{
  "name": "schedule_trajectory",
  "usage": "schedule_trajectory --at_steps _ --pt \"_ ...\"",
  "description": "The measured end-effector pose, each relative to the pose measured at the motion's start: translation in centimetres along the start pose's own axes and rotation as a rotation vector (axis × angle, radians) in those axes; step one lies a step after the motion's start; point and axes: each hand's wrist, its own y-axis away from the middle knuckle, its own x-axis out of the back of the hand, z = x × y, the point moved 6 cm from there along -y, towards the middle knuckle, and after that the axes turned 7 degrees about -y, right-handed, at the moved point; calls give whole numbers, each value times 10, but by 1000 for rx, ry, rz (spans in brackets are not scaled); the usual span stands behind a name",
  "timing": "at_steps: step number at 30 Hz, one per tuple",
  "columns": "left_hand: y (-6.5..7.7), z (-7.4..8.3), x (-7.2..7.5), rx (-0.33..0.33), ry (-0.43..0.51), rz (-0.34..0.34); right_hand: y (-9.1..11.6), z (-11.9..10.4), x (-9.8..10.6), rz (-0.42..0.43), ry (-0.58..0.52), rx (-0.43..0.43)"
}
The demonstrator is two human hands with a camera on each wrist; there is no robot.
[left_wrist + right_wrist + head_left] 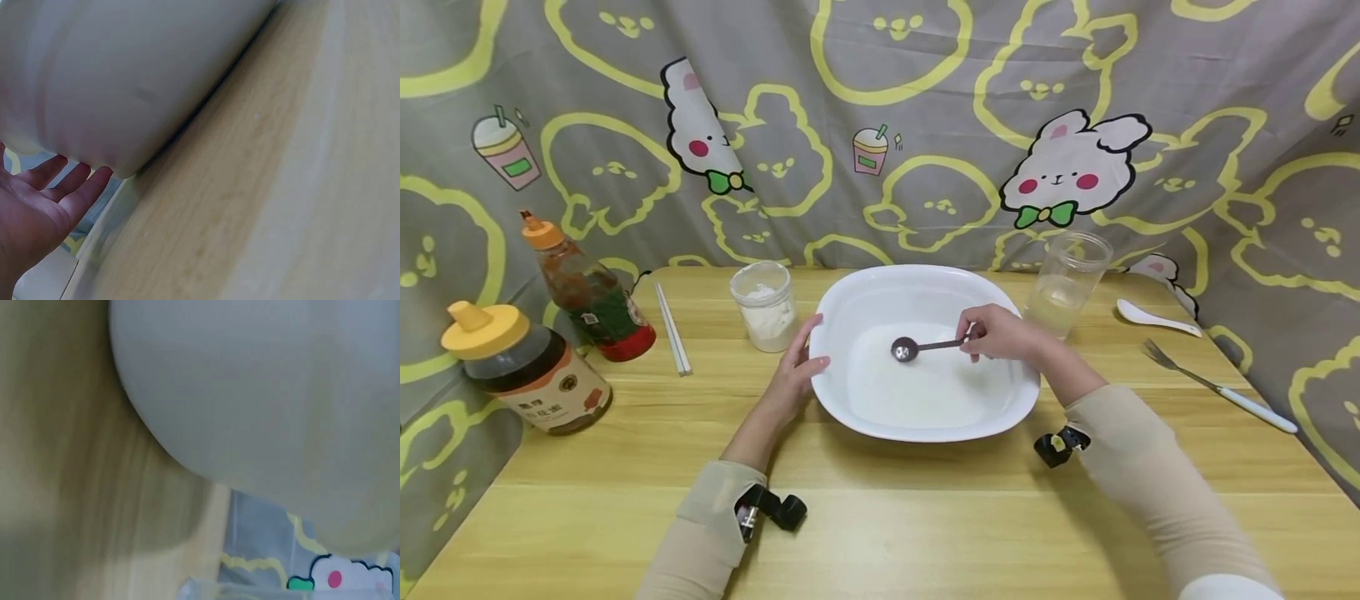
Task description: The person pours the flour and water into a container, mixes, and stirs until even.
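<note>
A large white basin [925, 425] stands on the table, with a smooth white layer [887, 383] over its bottom. My left hand [793, 375] holds the basin's left rim, thumb over the edge. In the left wrist view, the fingers [87, 190] lie against the basin's outer wall [125, 75]. The thumb and fingers of my right hand [996, 333] pinch the handle end of a dark measuring spoon [905, 349] above the basin's middle, its round bowl toward the left. The right wrist view shows the basin's outer side [250, 394]; hand and spoon are hidden there.
Close left of the basin is an open jar of white powder [767, 312]. Farther left lie chopsticks [672, 329] near a sauce bottle [587, 292] and a honey bottle [535, 371]. To the right are a clear cup [1060, 292], a white spoon [1157, 319] and a fork [1217, 385].
</note>
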Motion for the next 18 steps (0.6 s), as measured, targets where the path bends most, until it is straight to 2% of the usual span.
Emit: schedule_trajectory --at_steps 4,10,14,18 --pt "0 0 0 -1 -1 -1 -3 -2 -17 -90 -71 29" --pt "0 0 -1 -1 6 1 13 -11 -32 -232 -103 70" --pt "0 1 0 -5 14 2 25 -15 -23 -254 -34 99" --pt "0 1 0 -1 11 3 33 -13 -4 -220 40 74"
